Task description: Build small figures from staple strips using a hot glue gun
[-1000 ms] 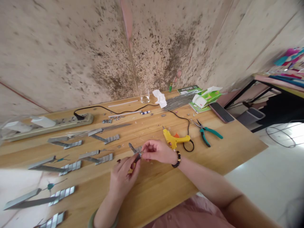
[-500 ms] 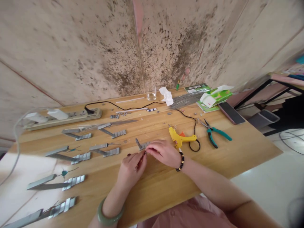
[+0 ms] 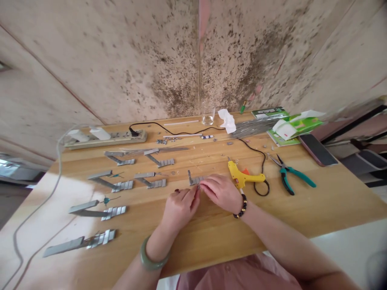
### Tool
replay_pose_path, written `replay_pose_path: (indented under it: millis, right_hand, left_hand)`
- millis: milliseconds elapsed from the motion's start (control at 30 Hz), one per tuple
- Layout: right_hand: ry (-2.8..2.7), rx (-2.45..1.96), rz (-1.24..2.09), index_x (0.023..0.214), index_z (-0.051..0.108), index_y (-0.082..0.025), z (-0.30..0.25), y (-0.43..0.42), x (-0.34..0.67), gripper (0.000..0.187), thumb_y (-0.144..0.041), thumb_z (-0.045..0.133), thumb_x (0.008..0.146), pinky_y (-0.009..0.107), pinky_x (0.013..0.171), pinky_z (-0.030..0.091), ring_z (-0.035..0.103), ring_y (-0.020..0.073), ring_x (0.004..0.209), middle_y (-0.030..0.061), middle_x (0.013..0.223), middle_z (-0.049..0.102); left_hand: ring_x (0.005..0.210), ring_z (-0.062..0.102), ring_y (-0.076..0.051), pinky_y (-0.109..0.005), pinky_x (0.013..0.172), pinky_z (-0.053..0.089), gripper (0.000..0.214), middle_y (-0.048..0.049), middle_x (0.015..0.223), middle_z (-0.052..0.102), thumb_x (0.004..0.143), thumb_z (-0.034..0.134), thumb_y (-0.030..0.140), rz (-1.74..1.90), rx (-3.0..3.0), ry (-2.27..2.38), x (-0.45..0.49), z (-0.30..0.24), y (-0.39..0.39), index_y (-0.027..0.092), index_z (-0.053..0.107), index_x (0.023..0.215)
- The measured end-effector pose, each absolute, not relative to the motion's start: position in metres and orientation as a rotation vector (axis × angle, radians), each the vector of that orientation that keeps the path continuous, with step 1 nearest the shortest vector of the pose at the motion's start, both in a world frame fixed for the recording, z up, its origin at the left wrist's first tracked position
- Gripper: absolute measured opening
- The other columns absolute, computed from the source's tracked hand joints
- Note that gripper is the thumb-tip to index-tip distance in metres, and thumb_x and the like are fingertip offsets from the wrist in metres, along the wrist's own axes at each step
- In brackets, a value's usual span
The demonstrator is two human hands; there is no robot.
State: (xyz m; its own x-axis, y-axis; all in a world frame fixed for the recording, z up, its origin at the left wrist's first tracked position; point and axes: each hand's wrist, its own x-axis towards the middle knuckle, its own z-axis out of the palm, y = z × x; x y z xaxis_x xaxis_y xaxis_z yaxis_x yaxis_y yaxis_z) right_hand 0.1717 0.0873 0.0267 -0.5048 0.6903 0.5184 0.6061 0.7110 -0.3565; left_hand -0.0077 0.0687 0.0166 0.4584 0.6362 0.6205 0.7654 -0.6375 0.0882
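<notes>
My left hand (image 3: 182, 207) and my right hand (image 3: 222, 192) meet fingertip to fingertip above the wooden table (image 3: 223, 237). Both are closed in a pinch around something tiny that the fingers mostly hide. Just beyond them lies a small grey piece (image 3: 196, 180) with a ribbed base and a short upright arm, partly covered by my right fingers. A yellow hot glue gun (image 3: 246, 177) rests right of my right hand. To the left, several grey folded pieces with ribbed bases (image 3: 113, 213) lie in rows, some with thin wires and a teal bit.
Teal-handled pliers (image 3: 290, 173) and a phone (image 3: 318, 150) lie on the right. Along the back are a power strip (image 3: 121, 139), a glass (image 3: 208, 117), crumpled tissue (image 3: 226, 121), a bundle of wires (image 3: 255, 126) and a green tissue pack (image 3: 298, 127). The glue gun's black cord crosses the table.
The camera view has turned slightly left, so everything sits further right in the picture. My hands stay pinched together over the same spot.
</notes>
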Motion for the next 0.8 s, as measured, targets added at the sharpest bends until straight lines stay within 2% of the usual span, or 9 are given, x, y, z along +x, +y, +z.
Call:
replay_pose_path:
  millis: [367, 667, 800]
  right_hand:
    - [-2.38, -1.031, -0.042, 0.091, 0.057, -0.015, 0.0269, 0.0854, 0.1659, 0.014, -0.014, 0.043, 0.093, 0.032, 0.068, 0.045, 0.059, 0.0192, 0.077, 0.0069, 0.083, 0.064]
    - [-2.364, -1.094, -0.033, 0.087, 0.056, -0.015, 0.0245, 0.0844, 0.1623, 0.02, -0.015, 0.038, 0.094, 0.033, 0.066, 0.044, 0.058, 0.0198, 0.073, 0.0076, 0.079, 0.063]
    - [-2.266, -1.117, 0.114, 0.09, 0.057, -0.015, 0.0271, 0.0844, 0.1643, 0.018, -0.015, 0.039, 0.094, 0.033, 0.069, 0.046, 0.06, 0.0199, 0.076, 0.0077, 0.082, 0.065]
  left_hand:
    - [0.046, 0.056, -0.011, -0.025, 0.047, 0.039, 0.015, 0.0005, 0.054, 0.061, 0.087, 0.052, 0.018, -0.897, -2.48, -1.231, -0.0072, 0.0156, 0.0672, 0.013, 0.066, 0.09]
    - [0.045, 0.056, -0.011, -0.024, 0.048, 0.04, 0.017, 0.0003, 0.052, 0.06, 0.089, 0.049, 0.018, -0.913, -2.474, -1.257, -0.0047, 0.0161, 0.0664, 0.014, 0.066, 0.087]
    - [0.044, 0.055, -0.01, -0.023, 0.048, 0.04, 0.017, 0.0006, 0.051, 0.06, 0.089, 0.049, 0.018, -0.947, -2.481, -1.241, -0.0039, 0.0161, 0.0656, 0.014, 0.066, 0.089]
